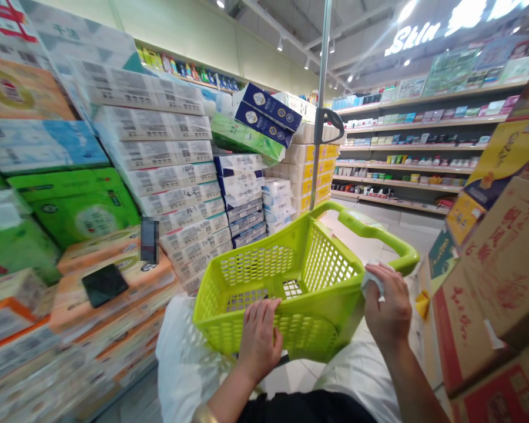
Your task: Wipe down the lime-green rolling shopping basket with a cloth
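A lime-green plastic shopping cart [348,305] with perforated walls stands in front of me, its basket bare inside. My left hand [261,338] is on the near rim, fingers hooked over the edge and thumb along the outer wall. My right hand [390,308] pinches a crumpled white wipe [374,284] against the cart's right corner, just below the handle [374,232]. Part of the wipe is hidden under the fingers.
Tissue packs [180,158] are stacked high on the left, with a dark flat phone-like object [104,285] lying on an orange pack. Cardboard cartons [502,264] rise close on the right. Behind the cart stands a metal pole [324,70]; stocked shelves [414,123] line the back.
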### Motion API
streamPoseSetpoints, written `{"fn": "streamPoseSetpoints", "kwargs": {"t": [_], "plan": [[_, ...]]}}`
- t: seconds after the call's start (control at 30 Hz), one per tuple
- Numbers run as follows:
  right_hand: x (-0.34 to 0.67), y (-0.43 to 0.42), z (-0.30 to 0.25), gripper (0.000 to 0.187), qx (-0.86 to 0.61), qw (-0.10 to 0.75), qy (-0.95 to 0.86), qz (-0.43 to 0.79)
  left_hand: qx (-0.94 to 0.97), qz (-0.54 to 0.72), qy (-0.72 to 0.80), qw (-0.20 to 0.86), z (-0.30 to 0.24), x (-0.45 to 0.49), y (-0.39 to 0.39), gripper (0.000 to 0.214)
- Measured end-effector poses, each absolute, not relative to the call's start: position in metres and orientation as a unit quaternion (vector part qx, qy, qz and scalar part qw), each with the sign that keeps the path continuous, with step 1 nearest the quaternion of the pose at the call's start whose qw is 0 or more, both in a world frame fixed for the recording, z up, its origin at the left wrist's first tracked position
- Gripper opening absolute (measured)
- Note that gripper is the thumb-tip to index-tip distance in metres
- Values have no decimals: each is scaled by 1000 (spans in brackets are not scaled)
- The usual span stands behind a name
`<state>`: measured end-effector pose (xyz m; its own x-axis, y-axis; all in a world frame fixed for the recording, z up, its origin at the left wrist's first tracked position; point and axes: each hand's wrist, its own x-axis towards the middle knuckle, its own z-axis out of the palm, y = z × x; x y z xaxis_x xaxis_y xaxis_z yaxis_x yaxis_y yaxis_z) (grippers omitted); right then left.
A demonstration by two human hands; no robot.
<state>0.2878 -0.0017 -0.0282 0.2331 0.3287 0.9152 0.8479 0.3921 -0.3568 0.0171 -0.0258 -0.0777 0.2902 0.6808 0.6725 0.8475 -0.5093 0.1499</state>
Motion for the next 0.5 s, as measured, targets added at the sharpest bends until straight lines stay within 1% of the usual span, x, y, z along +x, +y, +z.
{"fn": "streamPoseSetpoints", "kwargs": {"t": [0.13,0.27,0.33,0.43,0.5], "plan": [[252,-4,-42,23,-492,591,-608,-198,-796,-349,-482,112,-78,17,-26,58],[202,-12,-64,32,-447,538,-699,-145,-798,-350,-478,108,-79,15,-24,57],[185,-16,-71,32,-431,519,-727,-125,-804,-350,-469,110,-80,14,-23,56],[183,-17,-72,34,-424,497,-749,-112,-809,-348,-461,111,-80,13,-23,56],[198,-14,-66,35,-431,498,-742,-125,-806,-347,-467,110,-80,13,-24,56]]}}
